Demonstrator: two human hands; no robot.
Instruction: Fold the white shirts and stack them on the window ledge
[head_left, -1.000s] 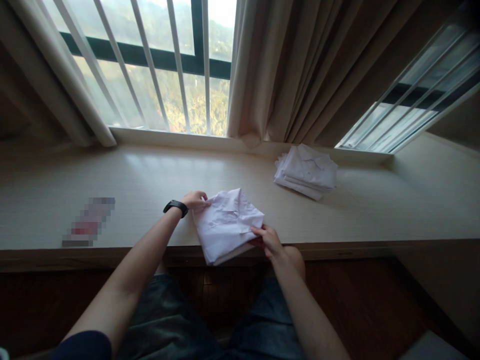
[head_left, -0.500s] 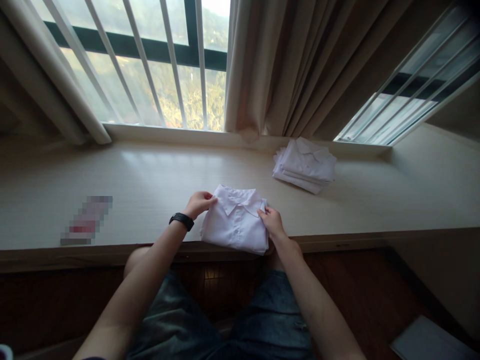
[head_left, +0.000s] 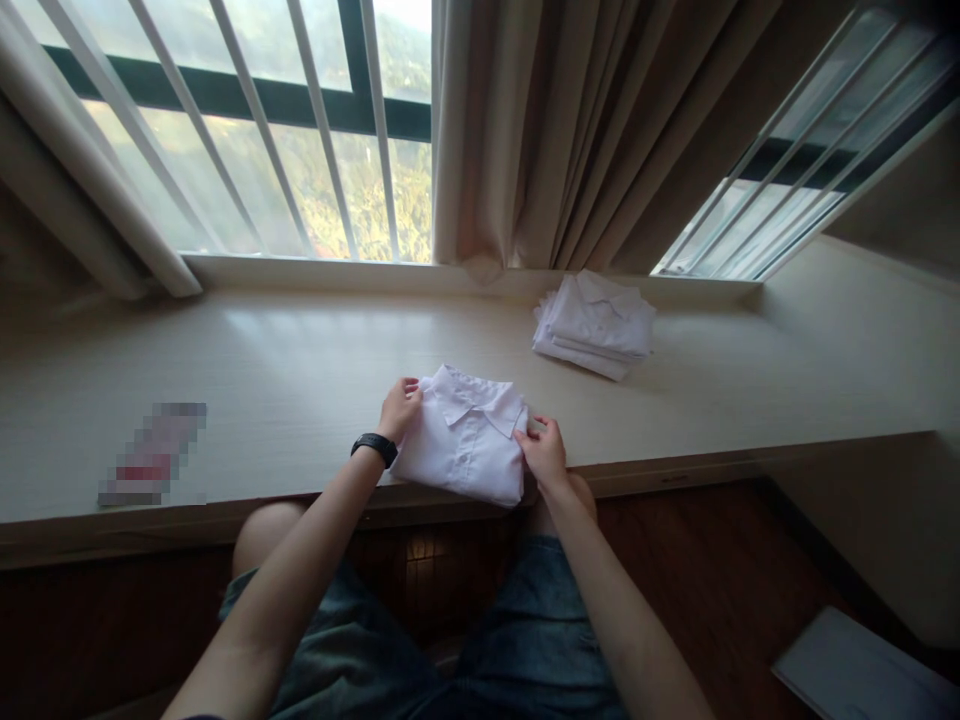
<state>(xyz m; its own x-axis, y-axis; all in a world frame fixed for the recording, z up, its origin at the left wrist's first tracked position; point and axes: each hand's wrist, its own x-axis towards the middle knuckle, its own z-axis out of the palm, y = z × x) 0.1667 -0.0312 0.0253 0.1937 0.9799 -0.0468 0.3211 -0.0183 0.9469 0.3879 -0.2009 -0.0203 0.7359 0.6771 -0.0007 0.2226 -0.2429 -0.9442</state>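
Gripping the folded white shirt (head_left: 465, 440) at the desk's (head_left: 285, 380) near edge, your left hand (head_left: 399, 406) and right hand (head_left: 543, 452) pinch its sides, collar up, folding apparently complete; stacking on the pile of folded shirts (head_left: 595, 322) remains.

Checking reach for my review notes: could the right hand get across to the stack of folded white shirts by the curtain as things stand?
Probably yes. The right hand holds the folded shirt, and only bare sill lies between it and the stack of shirts.
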